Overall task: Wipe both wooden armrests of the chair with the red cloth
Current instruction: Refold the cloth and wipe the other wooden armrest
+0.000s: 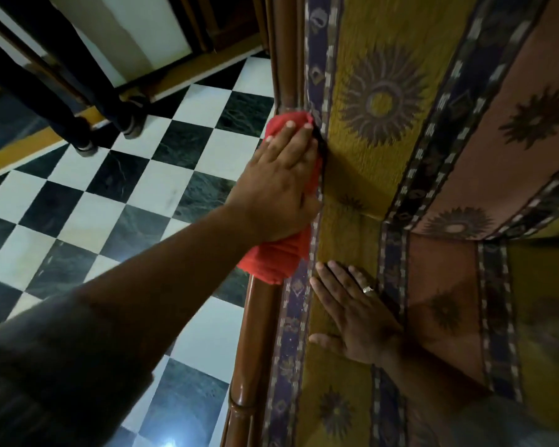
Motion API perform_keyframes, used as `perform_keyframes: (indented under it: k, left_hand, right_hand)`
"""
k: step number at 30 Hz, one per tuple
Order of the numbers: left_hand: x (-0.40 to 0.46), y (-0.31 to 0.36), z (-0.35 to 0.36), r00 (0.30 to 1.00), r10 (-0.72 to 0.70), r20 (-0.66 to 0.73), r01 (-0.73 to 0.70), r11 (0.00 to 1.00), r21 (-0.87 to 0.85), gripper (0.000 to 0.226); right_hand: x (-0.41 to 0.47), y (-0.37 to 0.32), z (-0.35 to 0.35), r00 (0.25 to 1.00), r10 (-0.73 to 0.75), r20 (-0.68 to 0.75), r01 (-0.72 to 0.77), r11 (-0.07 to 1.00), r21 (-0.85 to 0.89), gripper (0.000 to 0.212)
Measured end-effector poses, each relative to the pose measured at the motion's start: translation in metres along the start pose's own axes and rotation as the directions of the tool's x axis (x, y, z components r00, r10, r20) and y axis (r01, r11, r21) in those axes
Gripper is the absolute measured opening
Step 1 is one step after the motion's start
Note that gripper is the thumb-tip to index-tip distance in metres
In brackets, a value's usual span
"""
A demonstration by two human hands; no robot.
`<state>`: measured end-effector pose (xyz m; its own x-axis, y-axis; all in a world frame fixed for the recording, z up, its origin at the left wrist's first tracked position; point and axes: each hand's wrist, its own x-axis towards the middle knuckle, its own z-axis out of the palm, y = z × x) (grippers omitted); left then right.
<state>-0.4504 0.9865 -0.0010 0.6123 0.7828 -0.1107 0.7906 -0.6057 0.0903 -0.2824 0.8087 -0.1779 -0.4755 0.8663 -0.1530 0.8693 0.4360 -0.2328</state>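
My left hand (281, 182) presses the red cloth (273, 259) flat onto the round wooden armrest (255, 343) that runs up the middle of the view. Cloth shows above the fingertips and below the wrist, and it hides that stretch of the wood. My right hand (355, 314), with a ring on one finger, lies flat and spread on the yellow patterned seat cushion (362, 175) just beside the armrest, holding nothing. The other armrest is out of view.
A black-and-white chequered tile floor (136, 195) lies to the left of the chair. Dark furniture legs (81, 137) stand on it at the upper left, in front of a white cabinet panel (133, 30). The chair's patterned cushions fill the right side.
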Motion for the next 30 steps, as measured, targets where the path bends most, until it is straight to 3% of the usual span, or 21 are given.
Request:
perform_keyframes:
  k: [6,9,11,18,25,30]
  left_hand:
    - [0.019,0.009,0.002,0.964,-0.239,-0.117,0.214,0.957,-0.195,0.085]
    - [0.011,0.020,0.006,0.913,-0.389,-0.127,0.335,0.889,-0.311,0.085]
    - [0.008,0.023,0.008,0.902,-0.416,-0.120,0.361,0.876,-0.321,0.086]
    - [0.032,0.001,-0.001,0.967,-0.249,-0.051,0.244,0.966,-0.088,0.090]
    - [0.022,-0.006,-0.004,0.995,-0.078,-0.061,0.075,0.996,-0.049,0.086]
    - [0.002,0.000,0.004,0.994,-0.057,-0.090,0.050,0.996,-0.074,0.082]
  right_hand:
    - [0.000,0.001,-0.003,1.000,0.002,0.008,-0.002,1.000,0.017,0.099]
    - [0.000,0.001,-0.002,1.000,0.000,-0.013,0.000,1.000,0.020,0.099]
    - [0.000,0.003,0.000,0.999,0.001,-0.033,0.000,0.999,0.038,0.099]
    - [0.003,0.005,0.009,0.997,-0.013,-0.070,0.017,0.998,0.053,0.099]
    - [0.001,0.003,0.006,0.998,0.004,-0.064,-0.004,1.000,0.004,0.100]
    - [0.002,0.004,0.008,0.995,-0.008,-0.103,0.008,1.000,0.000,0.100]
